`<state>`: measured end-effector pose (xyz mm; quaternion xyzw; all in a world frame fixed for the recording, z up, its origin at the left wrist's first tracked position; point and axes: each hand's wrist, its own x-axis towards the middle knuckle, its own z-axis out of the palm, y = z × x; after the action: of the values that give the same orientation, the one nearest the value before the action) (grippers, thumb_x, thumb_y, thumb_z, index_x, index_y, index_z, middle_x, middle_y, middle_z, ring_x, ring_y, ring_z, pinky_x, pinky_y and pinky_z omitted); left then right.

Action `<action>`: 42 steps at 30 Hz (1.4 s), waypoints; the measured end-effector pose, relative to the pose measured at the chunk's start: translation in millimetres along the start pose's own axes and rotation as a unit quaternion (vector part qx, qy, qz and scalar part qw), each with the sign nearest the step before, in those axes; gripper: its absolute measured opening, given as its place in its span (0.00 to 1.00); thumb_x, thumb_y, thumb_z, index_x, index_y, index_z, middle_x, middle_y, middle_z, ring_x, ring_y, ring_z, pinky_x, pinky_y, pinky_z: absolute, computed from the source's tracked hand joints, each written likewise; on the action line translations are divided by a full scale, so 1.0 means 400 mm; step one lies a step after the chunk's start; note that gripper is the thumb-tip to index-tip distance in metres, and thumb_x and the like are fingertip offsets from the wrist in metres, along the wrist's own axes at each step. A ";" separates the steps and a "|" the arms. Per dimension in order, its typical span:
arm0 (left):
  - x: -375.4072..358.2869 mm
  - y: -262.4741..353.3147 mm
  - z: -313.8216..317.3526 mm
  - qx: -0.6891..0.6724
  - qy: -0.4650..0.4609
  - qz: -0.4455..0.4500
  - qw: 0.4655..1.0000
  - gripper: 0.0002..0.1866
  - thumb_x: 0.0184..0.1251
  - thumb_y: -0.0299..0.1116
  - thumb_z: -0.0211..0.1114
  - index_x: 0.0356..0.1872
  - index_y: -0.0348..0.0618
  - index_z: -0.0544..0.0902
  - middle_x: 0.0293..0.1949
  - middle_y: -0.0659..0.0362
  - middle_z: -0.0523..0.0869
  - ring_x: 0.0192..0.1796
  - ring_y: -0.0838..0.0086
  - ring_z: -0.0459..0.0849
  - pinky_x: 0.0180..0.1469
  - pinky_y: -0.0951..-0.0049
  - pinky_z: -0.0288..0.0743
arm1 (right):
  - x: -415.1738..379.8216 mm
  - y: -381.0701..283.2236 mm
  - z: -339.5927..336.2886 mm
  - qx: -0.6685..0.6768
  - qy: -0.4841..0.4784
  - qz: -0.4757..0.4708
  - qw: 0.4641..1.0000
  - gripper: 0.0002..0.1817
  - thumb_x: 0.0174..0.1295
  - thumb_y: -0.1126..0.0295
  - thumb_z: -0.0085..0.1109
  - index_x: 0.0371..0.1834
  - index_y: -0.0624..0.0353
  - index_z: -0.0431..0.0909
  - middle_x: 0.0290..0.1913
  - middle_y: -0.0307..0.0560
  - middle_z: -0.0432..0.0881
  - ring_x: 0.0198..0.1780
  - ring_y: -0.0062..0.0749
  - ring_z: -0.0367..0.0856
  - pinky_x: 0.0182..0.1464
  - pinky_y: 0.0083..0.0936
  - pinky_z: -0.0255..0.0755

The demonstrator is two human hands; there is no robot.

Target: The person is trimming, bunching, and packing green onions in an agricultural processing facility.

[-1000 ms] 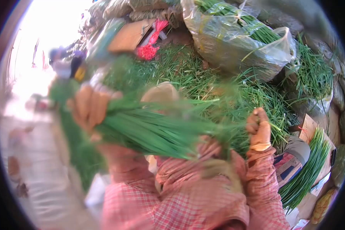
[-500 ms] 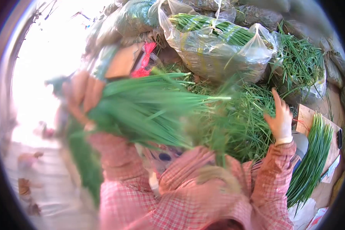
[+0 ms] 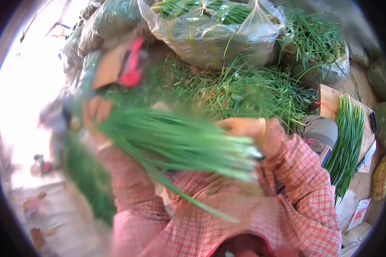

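A bundle of long green stalks (image 3: 176, 137) lies across in front of my chest, its pale ends to the right. My left hand (image 3: 98, 115) is closed round the leafy end, blurred by motion. My right hand (image 3: 240, 126) is at the upper side of the bundle near the pale ends; its fingers are mostly hidden behind the stalks. Below the bundle a few long leaves hang loose. Another bundle of green stalks (image 3: 348, 141) rests on a wooden board (image 3: 328, 100) at the right, apart from both hands.
Loose green trimmings (image 3: 261, 92) cover the ground ahead. A clear plastic bag (image 3: 218, 45) of stalks stands behind them, with a heap of cut greens (image 3: 315, 36) to its right. Cardboard (image 3: 108, 68) and a red tie (image 3: 133, 70) are at the upper left.
My right hand has moved left from open air to the bundle. The bundle's pale ends are now gathered near it. The surroundings have shifted left and up in the view.
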<state>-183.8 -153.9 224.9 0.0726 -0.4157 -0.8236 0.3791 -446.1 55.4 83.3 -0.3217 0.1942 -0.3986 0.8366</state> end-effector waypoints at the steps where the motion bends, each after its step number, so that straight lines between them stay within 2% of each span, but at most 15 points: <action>1: -0.042 -0.005 -0.055 0.032 0.118 0.042 0.992 0.18 0.68 0.43 0.47 0.17 0.54 0.61 0.12 0.70 0.59 0.16 0.83 0.56 0.20 0.81 0.53 | -0.008 0.051 -0.006 0.056 0.019 -0.051 0.997 0.24 0.57 0.67 0.59 0.55 0.66 0.68 0.46 0.45 0.78 0.42 0.23 0.77 0.46 0.21 0.73; 3: -0.123 -0.013 -0.129 0.095 0.344 0.126 0.926 0.17 0.68 0.43 0.47 0.18 0.55 0.61 0.13 0.70 0.59 0.17 0.83 0.56 0.21 0.80 0.53 | 0.011 0.103 -0.009 -0.062 0.102 0.008 0.993 0.18 0.58 0.66 0.56 0.50 0.65 0.72 0.40 0.43 0.80 0.39 0.21 0.78 0.42 0.19 0.73; 6: -0.222 -0.036 -0.208 -0.144 0.245 0.118 0.952 0.18 0.64 0.44 0.50 0.14 0.56 0.60 0.15 0.67 0.61 0.18 0.80 0.58 0.20 0.77 0.51 | 0.039 0.135 -0.001 -0.126 0.186 0.131 0.966 0.15 0.58 0.65 0.55 0.44 0.63 0.76 0.34 0.42 0.81 0.32 0.22 0.77 0.37 0.19 0.72; 10: -0.336 -0.080 -0.259 0.079 0.481 0.132 0.863 0.17 0.63 0.42 0.51 0.15 0.56 0.60 0.14 0.69 0.58 0.17 0.82 0.58 0.19 0.79 0.51 | 0.047 0.143 0.014 -0.164 0.247 0.091 0.951 0.13 0.58 0.63 0.55 0.37 0.62 0.78 0.29 0.40 0.79 0.26 0.19 0.73 0.30 0.17 0.68; 14: -0.350 -0.092 -0.122 -0.037 0.440 0.155 0.883 0.15 0.63 0.40 0.52 0.18 0.55 0.60 0.17 0.69 0.58 0.18 0.83 0.58 0.20 0.81 0.53 | 0.016 0.063 0.050 -0.222 0.277 0.104 0.929 0.12 0.61 0.64 0.54 0.30 0.62 0.79 0.27 0.40 0.80 0.28 0.20 0.74 0.32 0.18 0.68; 19: -0.378 -0.132 -0.158 0.175 0.472 0.206 0.839 0.13 0.63 0.33 0.51 0.21 0.55 0.60 0.18 0.69 0.59 0.20 0.83 0.59 0.23 0.79 0.59 | -0.036 0.049 0.043 -0.326 0.352 0.020 0.877 0.13 0.61 0.62 0.53 0.25 0.59 0.77 0.21 0.34 0.75 0.22 0.15 0.68 0.23 0.14 0.59; 21: -0.422 -0.128 -0.196 0.016 0.396 0.225 0.890 0.12 0.63 0.28 0.49 0.22 0.54 0.60 0.19 0.69 0.60 0.21 0.83 0.60 0.25 0.77 0.61 | -0.110 0.011 0.025 -0.124 0.496 -0.021 0.859 0.12 0.61 0.61 0.53 0.25 0.56 0.76 0.19 0.31 0.74 0.20 0.13 0.64 0.21 0.14 0.54; 23: -0.494 -0.112 -0.283 -0.119 0.307 0.213 0.920 0.08 0.63 0.27 0.48 0.25 0.52 0.63 0.21 0.68 0.64 0.25 0.83 0.64 0.29 0.76 0.64 | -0.289 -0.009 -0.114 -0.041 0.461 -0.123 0.878 0.09 0.55 0.69 0.58 0.38 0.57 0.76 0.26 0.36 0.76 0.26 0.22 0.72 0.25 0.19 0.67; 27: -0.539 -0.164 -0.336 0.194 0.378 0.302 0.853 0.09 0.63 0.37 0.53 0.41 0.45 0.68 0.31 0.63 0.74 0.36 0.79 0.73 0.40 0.76 0.71 | -0.190 0.009 -0.061 -0.591 0.459 -0.056 0.661 0.35 0.44 0.75 0.66 0.60 0.57 0.65 0.54 0.49 0.71 0.45 0.32 0.75 0.51 0.26 0.70; 29: -0.572 -0.183 -0.379 0.450 0.388 0.326 0.736 0.19 0.62 0.43 0.55 0.48 0.43 0.67 0.36 0.60 0.76 0.41 0.76 0.75 0.45 0.76 0.72 | -0.053 0.035 0.051 -0.272 0.359 0.022 0.892 0.49 0.42 0.75 0.67 0.69 0.52 0.47 0.59 0.51 0.66 0.52 0.36 0.72 0.50 0.29 0.70; 31: -0.562 -0.178 -0.370 0.494 0.387 0.347 0.697 0.15 0.62 0.43 0.55 0.42 0.45 0.68 0.33 0.62 0.74 0.38 0.77 0.74 0.42 0.77 0.71 | 0.057 0.130 0.066 -0.154 0.192 0.002 0.969 0.52 0.46 0.72 0.66 0.70 0.53 0.38 0.60 0.52 0.64 0.49 0.32 0.73 0.47 0.26 0.71; 33: -0.536 -0.164 -0.316 0.365 0.398 0.347 0.767 0.11 0.62 0.42 0.55 0.36 0.47 0.69 0.30 0.64 0.73 0.34 0.79 0.72 0.39 0.78 0.69 | 0.110 0.203 0.060 -0.153 0.081 0.053 0.984 0.43 0.53 0.66 0.63 0.69 0.57 0.47 0.60 0.51 0.62 0.45 0.29 0.75 0.43 0.22 0.72; 38: -0.537 -0.125 -0.306 -0.071 0.439 0.278 0.851 0.12 0.62 0.39 0.53 0.19 0.54 0.65 0.20 0.69 0.65 0.24 0.82 0.65 0.28 0.80 0.62 | 0.013 0.194 0.050 -0.144 0.255 0.135 0.947 0.16 0.61 0.61 0.53 0.46 0.61 0.74 0.35 0.42 0.78 0.32 0.21 0.75 0.34 0.15 0.68; 40: -0.520 -0.122 -0.308 -0.117 0.498 0.288 0.809 0.15 0.63 0.38 0.51 0.16 0.57 0.61 0.17 0.70 0.61 0.21 0.82 0.61 0.25 0.79 0.58 | -0.076 0.133 0.052 -0.086 0.426 0.123 0.892 0.13 0.61 0.60 0.54 0.37 0.59 0.75 0.26 0.38 0.77 0.22 0.15 0.67 0.22 0.13 0.58; 42: -0.556 -0.117 -0.357 -0.183 0.457 0.290 0.821 0.16 0.63 0.38 0.51 0.15 0.58 0.61 0.17 0.70 0.60 0.20 0.82 0.60 0.24 0.79 0.57 | -0.192 0.152 -0.052 -0.236 0.473 -0.066 0.846 0.12 0.61 0.60 0.54 0.36 0.58 0.75 0.21 0.34 0.74 0.15 0.13 0.61 0.14 0.13 0.50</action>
<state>7.8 -74.3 54.9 0.2463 -0.0385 -0.6089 0.7531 -471.6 137.1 31.5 -0.2937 0.6329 -0.4990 0.5141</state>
